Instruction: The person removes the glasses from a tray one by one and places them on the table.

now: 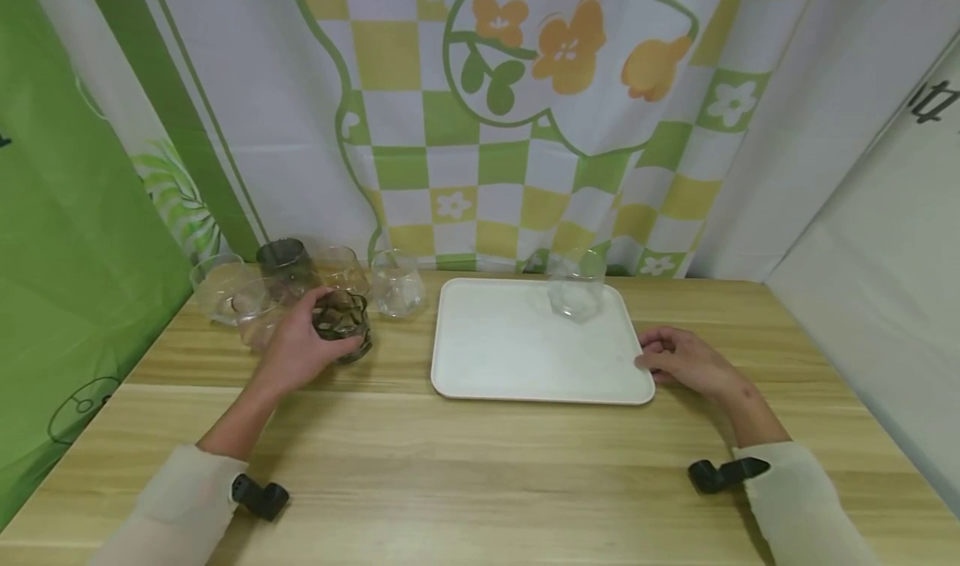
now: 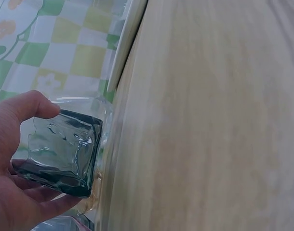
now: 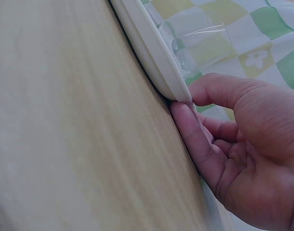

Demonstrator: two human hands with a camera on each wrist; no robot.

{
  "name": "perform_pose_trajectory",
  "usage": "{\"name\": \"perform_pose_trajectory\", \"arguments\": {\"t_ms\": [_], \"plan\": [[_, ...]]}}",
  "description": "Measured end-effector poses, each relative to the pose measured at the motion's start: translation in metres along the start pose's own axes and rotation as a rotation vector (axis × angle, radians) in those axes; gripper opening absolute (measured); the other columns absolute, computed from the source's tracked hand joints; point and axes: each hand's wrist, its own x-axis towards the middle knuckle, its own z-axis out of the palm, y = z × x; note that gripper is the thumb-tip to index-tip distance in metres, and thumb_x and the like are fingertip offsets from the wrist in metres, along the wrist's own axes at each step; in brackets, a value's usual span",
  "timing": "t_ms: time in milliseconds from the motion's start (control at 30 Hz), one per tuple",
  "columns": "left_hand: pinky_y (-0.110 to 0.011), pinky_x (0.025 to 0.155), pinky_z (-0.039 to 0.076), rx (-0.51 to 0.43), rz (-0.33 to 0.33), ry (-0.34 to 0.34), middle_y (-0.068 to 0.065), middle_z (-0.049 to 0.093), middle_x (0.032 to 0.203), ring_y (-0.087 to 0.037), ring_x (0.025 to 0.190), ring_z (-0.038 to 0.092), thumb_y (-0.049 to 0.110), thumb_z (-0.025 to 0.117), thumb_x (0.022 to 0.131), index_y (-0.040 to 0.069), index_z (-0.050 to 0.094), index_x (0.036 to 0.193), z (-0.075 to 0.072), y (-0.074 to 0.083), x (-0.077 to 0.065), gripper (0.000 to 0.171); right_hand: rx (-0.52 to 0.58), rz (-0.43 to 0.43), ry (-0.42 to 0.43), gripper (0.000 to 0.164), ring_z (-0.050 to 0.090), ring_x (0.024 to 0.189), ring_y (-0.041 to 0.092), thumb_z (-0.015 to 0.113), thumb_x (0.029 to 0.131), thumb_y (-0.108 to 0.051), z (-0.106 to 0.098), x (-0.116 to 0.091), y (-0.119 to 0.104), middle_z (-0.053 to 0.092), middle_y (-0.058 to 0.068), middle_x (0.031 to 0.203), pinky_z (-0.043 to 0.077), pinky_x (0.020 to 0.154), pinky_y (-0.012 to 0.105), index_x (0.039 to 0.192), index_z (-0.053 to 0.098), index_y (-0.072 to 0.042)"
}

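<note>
My left hand (image 1: 300, 349) grips a dark, smoky glass tumbler (image 1: 347, 320) from its left side, at the left of the table. In the left wrist view the thumb is at one edge of that tumbler (image 2: 65, 149) and the other fingers curl beneath it. A white rectangular tray (image 1: 517, 349) lies flat at the middle of the table. My right hand (image 1: 686, 364) pinches the tray's right edge; the right wrist view shows thumb and fingers at the tray rim (image 3: 159, 57). One clear glass (image 1: 576, 295) stands on the tray's back right part.
Around my left hand stand several more glasses: a clear one (image 1: 397, 287), an amber one (image 1: 345, 267), a dark grey one (image 1: 287, 262), a pinkish one (image 1: 255, 324) and a clear one (image 1: 219, 291) at far left. A patterned curtain (image 1: 502, 166) hangs behind the wooden table (image 1: 480, 483).
</note>
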Motion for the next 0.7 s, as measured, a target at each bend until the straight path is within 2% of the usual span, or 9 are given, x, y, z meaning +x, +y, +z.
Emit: {"name": "perform_pose_trajectory", "arguments": {"t_ms": [300,700], "plan": [[-0.064,0.109,0.036,-0.021,-0.022,-0.001,-0.034,0.043,0.147,-0.052,0.134,0.042,0.026,0.084,0.085,-0.006,0.033,0.153,-0.003,-0.006,-0.001,0.091,-0.002,-0.003,-0.002,0.048,0.061,0.095,0.021,0.068,0.1,-0.015,0.0,0.0,-0.001,0.055,0.017,0.109,0.059,0.08,0.031,0.134,0.049,0.012],[-0.064,0.109,0.034,0.012,-0.025,0.024,-0.034,0.044,0.147,-0.053,0.134,0.042,0.028,0.086,0.083,-0.007,0.034,0.152,-0.007,-0.017,-0.001,0.093,0.032,-0.025,-0.008,0.049,0.061,0.094,0.018,0.067,0.1,-0.013,0.001,0.0,0.0,0.056,0.017,0.11,0.059,0.079,0.031,0.135,0.047,0.014]]}}
